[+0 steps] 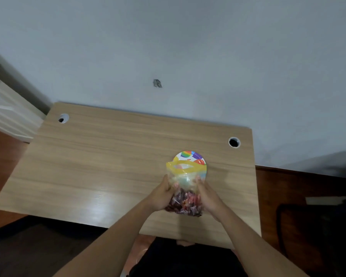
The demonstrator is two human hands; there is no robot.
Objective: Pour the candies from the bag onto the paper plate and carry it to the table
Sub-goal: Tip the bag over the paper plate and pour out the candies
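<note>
- Head view, lower centre-right of frame: bag (185, 188) = clear soft plastic w/ yellow zip strip at top, mouth gaping open. Held a bit above the bench (100, 156), mouth aimed away from the person, twd the plate.
- Candies (185, 202) sit bunched in the near end of the bag; small wrapped pieces, red/purple mix. Prob. light each, but loose, so weight will shift fast when tipped.
- Film looks thin + slippery, no stiffness; judged best held at both sides near mid-height, as it is now, not by the floppy zip edge.
- Paper plate (191, 157), balloon print, lies flat on bench just beyond the bag, partly hidden by it. Likely flimsy once loaded; support under it w/ both hands for the carry.
- Left hand (164, 193) is curled round the bag's left side, fingers pressed into film.
- Right hand (205, 193) clasps the right side, thumb up near the clear upper part.
- No candy on plate yet as far as visible.
</note>
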